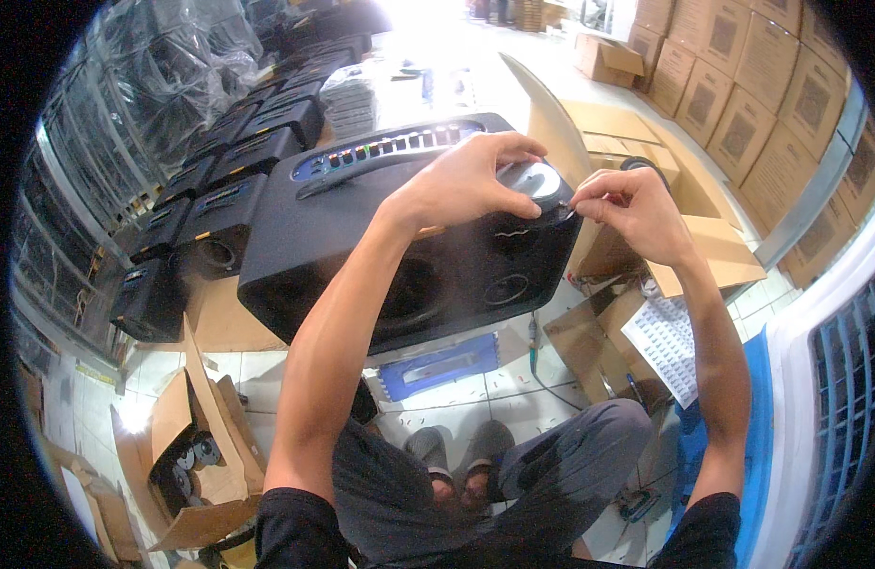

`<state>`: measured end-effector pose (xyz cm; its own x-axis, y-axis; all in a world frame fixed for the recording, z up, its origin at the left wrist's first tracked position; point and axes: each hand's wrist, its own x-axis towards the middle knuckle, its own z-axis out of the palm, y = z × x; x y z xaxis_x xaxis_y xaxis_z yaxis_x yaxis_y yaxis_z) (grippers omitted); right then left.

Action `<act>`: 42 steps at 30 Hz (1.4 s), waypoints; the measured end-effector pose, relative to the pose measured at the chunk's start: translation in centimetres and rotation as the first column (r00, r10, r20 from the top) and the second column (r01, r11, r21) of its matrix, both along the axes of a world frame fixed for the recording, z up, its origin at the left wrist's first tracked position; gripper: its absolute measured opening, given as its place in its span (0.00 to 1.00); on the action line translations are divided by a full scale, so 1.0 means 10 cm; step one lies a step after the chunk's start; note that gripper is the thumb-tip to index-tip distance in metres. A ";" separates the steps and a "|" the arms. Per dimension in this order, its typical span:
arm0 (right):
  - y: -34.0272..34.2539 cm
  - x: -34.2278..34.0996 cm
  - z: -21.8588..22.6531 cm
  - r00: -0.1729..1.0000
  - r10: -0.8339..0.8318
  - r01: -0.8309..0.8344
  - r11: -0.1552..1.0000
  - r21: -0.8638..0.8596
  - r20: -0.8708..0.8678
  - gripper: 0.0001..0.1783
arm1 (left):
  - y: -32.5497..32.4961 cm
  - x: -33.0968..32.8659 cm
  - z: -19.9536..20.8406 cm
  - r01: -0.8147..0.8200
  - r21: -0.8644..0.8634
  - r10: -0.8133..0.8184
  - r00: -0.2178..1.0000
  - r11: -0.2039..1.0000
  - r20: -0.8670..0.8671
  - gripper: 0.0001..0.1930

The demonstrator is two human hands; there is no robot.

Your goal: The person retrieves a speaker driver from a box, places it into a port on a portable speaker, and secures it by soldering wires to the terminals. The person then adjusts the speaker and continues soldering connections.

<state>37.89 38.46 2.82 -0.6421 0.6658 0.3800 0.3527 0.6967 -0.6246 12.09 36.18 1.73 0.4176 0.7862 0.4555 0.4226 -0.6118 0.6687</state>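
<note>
Silver-backed disc [532,180] sits at the right end of the black speaker cabinet [328,223], grasped by the left hand [456,188] while the right hand [641,216] pinches something tiny beside it, so connecting seems unfinished and fixing apparently remains.

The speaker cabinet [324,223] looks matt black and faintly grained; the round part [536,180] against it has a smooth, silvery, metal-like face. Clear plastic sheeting [210,57] gleams in crinkles, the stacked cartons [731,85] are dull brown cardboard, the printed sheet [667,343] paper, the trousers [570,465] soft matt cloth, the floor tiles [447,414] glossy.
</note>
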 end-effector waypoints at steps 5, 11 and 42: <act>0.01 -0.02 0.00 1.000 0.008 -0.008 1.000 0.023 -0.011 0.07 | 0.07 0.01 0.00 -0.051 0.128 0.061 0.995 0.990 -0.075 0.33; 0.11 0.01 -0.06 0.999 -0.010 0.007 0.996 0.091 0.034 0.09 | 0.15 0.01 0.01 -0.005 0.096 0.011 0.998 0.995 -0.061 0.35; 0.45 0.02 -0.08 0.998 -0.009 0.002 0.994 0.112 0.066 0.13 | -0.08 0.16 -0.01 -0.165 -0.044 0.158 0.978 0.985 -0.135 0.31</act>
